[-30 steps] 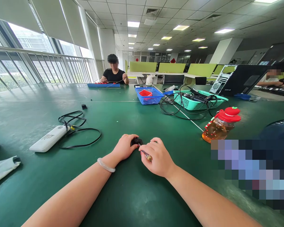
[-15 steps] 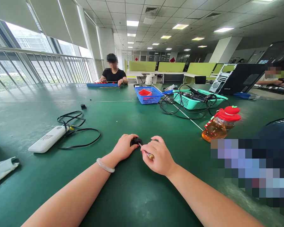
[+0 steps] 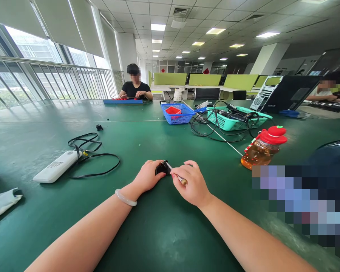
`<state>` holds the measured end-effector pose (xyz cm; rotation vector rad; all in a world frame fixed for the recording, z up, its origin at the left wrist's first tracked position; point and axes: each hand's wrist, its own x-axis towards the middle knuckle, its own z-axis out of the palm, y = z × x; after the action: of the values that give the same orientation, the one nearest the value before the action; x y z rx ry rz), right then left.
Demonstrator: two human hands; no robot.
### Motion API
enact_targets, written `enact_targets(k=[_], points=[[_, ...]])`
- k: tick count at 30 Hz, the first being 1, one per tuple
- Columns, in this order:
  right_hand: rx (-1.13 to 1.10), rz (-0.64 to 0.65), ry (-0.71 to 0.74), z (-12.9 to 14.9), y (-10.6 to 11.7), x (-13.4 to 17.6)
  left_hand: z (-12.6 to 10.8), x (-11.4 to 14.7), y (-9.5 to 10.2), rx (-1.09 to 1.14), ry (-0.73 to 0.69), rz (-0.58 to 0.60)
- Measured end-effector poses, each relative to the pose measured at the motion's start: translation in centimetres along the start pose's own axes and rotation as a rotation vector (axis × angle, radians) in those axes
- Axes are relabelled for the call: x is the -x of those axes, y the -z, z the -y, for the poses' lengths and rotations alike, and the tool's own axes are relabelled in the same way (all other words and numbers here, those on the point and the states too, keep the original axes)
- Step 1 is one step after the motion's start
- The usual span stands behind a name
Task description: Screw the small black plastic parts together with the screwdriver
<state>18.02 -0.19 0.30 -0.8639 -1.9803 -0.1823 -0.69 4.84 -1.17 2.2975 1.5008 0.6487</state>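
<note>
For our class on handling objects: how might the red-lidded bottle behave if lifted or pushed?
The bottle is probably fairly heavy, given the amber liquid inside. Pushed high, near its bulky red lid, it might tip.

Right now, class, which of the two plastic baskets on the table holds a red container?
The blue basket: a red container sits inside it, whereas the green basket to its right holds black cabled items.

We list: tabletop [image 3: 170,234], dark green; small part [image 3: 161,168], black; tool [image 3: 183,181], silvery at the shaft [image 3: 168,165], tan at the butt; bracelet [image 3: 125,198], milky white; cord [image 3: 98,175], black, with yellow tag [image 3: 85,153]. We further enter: first basket [image 3: 178,120], blue openwork; second basket [image 3: 228,124], turquoise openwork; bottle [image 3: 262,151], red cap [image 3: 272,136], green tip, amber contents; desk partitions [image 3: 204,79], lime; ceiling [image 3: 195,23], pale grid.
</note>
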Motion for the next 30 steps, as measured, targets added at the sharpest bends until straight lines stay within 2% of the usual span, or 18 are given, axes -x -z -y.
enact_targets(k=[5,10,16,20,24,30], points=[[-0.064,0.027,-0.181,-0.8,-0.2,0.0,0.2,-0.1,-0.1,-0.026,-0.025,-0.008],[-0.134,0.037,-0.478,-1.6,-0.1,-0.1,0.5,-0.2,-0.1,-0.021,-0.084,0.002],[-0.294,-0.138,-0.818,-2.6,0.0,0.0,0.2,0.1,0.1,-0.023,-0.057,0.014],[-0.405,-0.108,-0.818,-2.4,-0.2,0.2,0.1,0.1,0.1,-0.01,-0.067,0.022],[-0.398,-0.009,-0.741,-2.1,-0.5,0.3,0.3,-0.1,0.0,-0.014,-0.089,0.022],[-0.404,0.086,-0.718,-2.5,-0.8,0.3,0.3,-0.1,-0.1,-0.022,-0.091,0.032]])
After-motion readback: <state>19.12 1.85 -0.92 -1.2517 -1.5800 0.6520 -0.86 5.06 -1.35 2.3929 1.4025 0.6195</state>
